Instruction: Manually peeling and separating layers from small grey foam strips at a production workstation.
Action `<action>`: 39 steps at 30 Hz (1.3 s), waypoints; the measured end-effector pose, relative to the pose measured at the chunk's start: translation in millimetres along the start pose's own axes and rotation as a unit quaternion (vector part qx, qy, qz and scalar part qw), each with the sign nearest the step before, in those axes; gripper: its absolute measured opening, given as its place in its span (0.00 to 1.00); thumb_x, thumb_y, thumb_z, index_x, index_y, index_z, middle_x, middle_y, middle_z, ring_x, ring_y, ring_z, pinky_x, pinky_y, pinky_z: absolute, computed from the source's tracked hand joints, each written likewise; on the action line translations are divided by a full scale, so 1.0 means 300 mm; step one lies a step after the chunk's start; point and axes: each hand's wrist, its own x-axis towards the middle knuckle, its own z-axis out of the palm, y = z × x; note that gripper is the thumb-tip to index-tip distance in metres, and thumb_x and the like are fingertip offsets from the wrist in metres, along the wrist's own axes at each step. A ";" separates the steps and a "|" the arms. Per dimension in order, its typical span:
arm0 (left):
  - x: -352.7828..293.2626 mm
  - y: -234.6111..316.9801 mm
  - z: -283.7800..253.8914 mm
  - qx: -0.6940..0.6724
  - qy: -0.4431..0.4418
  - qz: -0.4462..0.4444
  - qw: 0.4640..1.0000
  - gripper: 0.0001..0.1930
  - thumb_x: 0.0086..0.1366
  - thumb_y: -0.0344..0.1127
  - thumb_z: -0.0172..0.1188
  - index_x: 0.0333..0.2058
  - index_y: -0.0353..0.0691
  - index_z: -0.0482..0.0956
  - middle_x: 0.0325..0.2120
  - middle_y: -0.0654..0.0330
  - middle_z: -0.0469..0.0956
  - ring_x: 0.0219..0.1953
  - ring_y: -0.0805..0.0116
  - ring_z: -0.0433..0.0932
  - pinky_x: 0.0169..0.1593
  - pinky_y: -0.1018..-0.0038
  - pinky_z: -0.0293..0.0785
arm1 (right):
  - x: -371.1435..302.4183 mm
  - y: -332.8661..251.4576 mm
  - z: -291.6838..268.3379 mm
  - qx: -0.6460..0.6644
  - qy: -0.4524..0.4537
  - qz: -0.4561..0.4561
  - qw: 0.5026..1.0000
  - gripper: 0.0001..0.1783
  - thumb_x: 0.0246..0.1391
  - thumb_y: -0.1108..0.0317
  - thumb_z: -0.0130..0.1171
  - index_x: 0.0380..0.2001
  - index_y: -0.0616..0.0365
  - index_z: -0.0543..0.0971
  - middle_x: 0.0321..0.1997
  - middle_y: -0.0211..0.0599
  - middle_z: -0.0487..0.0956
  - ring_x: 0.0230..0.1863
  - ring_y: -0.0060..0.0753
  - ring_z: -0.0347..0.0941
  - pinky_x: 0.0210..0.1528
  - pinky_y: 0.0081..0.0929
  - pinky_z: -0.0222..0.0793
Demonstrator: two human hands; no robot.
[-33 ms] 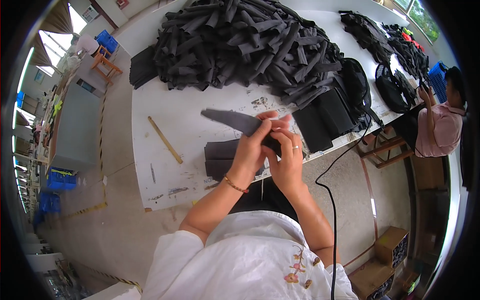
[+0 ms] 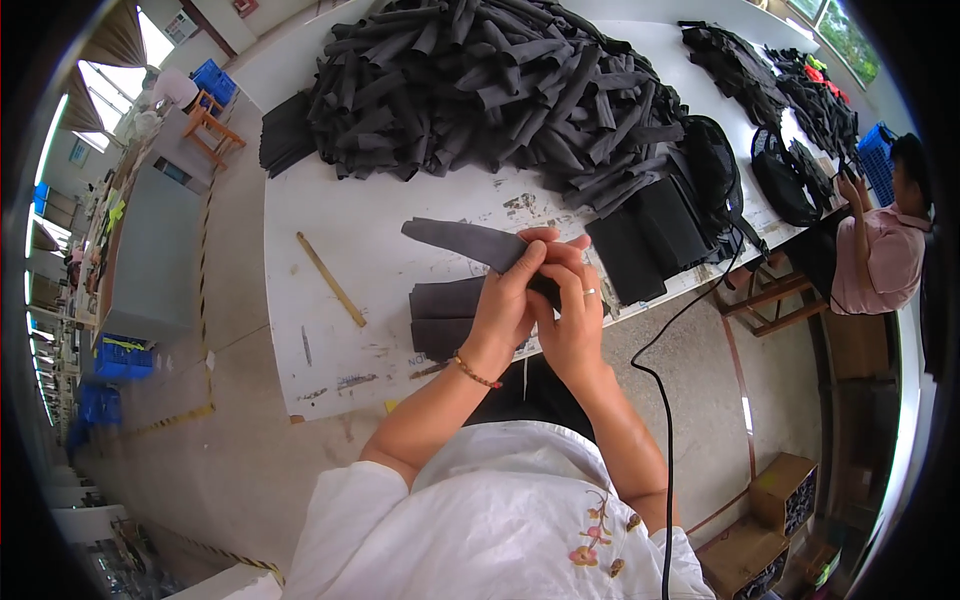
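Since the left hand (image 2: 508,292) pinches the dark grey cloth strip (image 2: 458,238) and the right hand (image 2: 574,308) grips its end between them, light, even pressure should best keep the length jutting out beyond, leftward, free of creases.

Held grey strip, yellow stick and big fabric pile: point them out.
Grey strip (image 2: 465,239), head view: its free length.
Yellow stick (image 2: 331,280), head view: mid-length.
Fabric pile (image 2: 490,95), head view: its middle.

A white short-sleeved top (image 2: 470,515) carries pink flowers (image 2: 582,555) — dark legwear (image 2: 540,393) below, brownish bracelet (image 2: 474,371) on the left wrist (image 2: 486,350), ring (image 2: 589,292) on the right hand (image 2: 573,322).
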 end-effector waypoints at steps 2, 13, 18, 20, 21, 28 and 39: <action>0.004 0.020 -0.013 0.026 0.011 0.020 0.999 0.14 0.70 0.35 0.54 0.49 0.35 0.67 0.39 0.49 0.81 0.54 0.55 0.75 0.61 0.63 0.66 | 0.024 -0.025 -0.012 0.009 -0.026 0.012 1.000 0.22 0.41 0.74 0.70 0.42 0.59 0.74 0.45 0.45 0.74 0.47 0.50 0.70 0.51 0.42 0.64; -0.019 -0.003 -0.027 0.014 0.006 0.003 1.000 0.10 0.70 0.43 0.54 0.36 0.44 0.71 0.45 0.45 0.80 0.58 0.52 0.72 0.61 0.59 0.67 | 0.020 0.016 -0.066 0.004 -0.105 -0.051 0.993 0.16 0.45 0.73 0.67 0.39 0.56 0.74 0.44 0.43 0.72 0.43 0.48 0.70 0.41 0.40 0.66; -0.013 0.050 -0.041 0.018 0.057 -0.011 0.998 0.09 0.70 0.42 0.55 0.36 0.43 0.72 0.47 0.45 0.79 0.58 0.52 0.72 0.61 0.58 0.67 | 0.031 -0.024 -0.082 -0.033 -0.155 0.005 0.987 0.17 0.45 0.74 0.67 0.39 0.57 0.74 0.44 0.45 0.72 0.42 0.49 0.72 0.39 0.40 0.71; -0.021 0.054 -0.047 0.023 0.066 0.008 0.998 0.09 0.69 0.42 0.56 0.36 0.44 0.73 0.48 0.45 0.78 0.57 0.54 0.73 0.60 0.61 0.68 | 0.013 -0.009 -0.103 -0.015 -0.156 0.020 0.988 0.15 0.46 0.75 0.66 0.38 0.58 0.73 0.42 0.45 0.72 0.40 0.50 0.74 0.36 0.41 0.73; -0.015 0.040 -0.044 -0.019 0.036 -0.001 0.999 0.09 0.69 0.43 0.55 0.36 0.45 0.74 0.49 0.45 0.77 0.57 0.57 0.73 0.59 0.64 0.68 | 0.020 0.006 -0.100 -0.004 -0.154 -0.012 0.988 0.14 0.47 0.76 0.65 0.37 0.59 0.73 0.42 0.45 0.72 0.38 0.50 0.74 0.34 0.40 0.73; -0.021 -0.037 -0.050 -0.028 0.088 -0.038 0.995 0.08 0.70 0.41 0.54 0.37 0.43 0.74 0.46 0.45 0.79 0.54 0.61 0.75 0.56 0.64 0.70 | 0.026 0.006 -0.071 0.019 -0.157 -0.022 0.987 0.12 0.48 0.78 0.64 0.35 0.61 0.72 0.39 0.45 0.74 0.36 0.51 0.75 0.33 0.40 0.72; 0.003 0.092 -0.041 0.025 0.179 0.046 0.982 0.09 0.66 0.32 0.59 0.39 0.33 0.74 0.36 0.48 0.80 0.40 0.54 0.81 0.48 0.58 0.79 | -0.016 0.009 -0.108 0.098 -0.215 0.060 0.970 0.09 0.50 0.77 0.65 0.32 0.62 0.74 0.36 0.44 0.74 0.32 0.50 0.74 0.32 0.40 0.70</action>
